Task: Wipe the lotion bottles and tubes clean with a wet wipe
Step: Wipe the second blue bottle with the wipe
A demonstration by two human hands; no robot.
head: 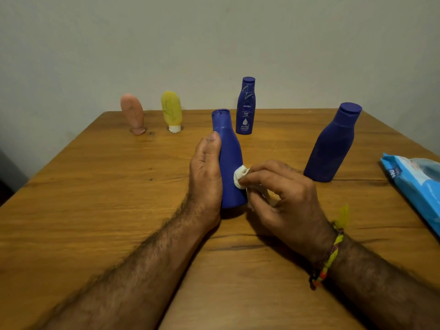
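A blue lotion bottle (pixel 229 153) stands upright in the middle of the wooden table (pixel 95 210). My left hand (pixel 206 172) wraps its left side, thumb up near the neck. My right hand (pixel 281 194) pinches a bunched white wet wipe (pixel 240 178) and presses it against the bottle's lower right side. Behind it stands a smaller labelled blue bottle (pixel 246 106), and a larger blue bottle (pixel 333 144) stands to the right. At the far left a pink tube (pixel 132 113) and a yellow tube (pixel 172 110) stand on their caps.
A light blue pack of wet wipes (pixel 414 184) lies at the table's right edge. A plain wall rises right behind the table's far edge. The table's left edge drops off to a dark floor.
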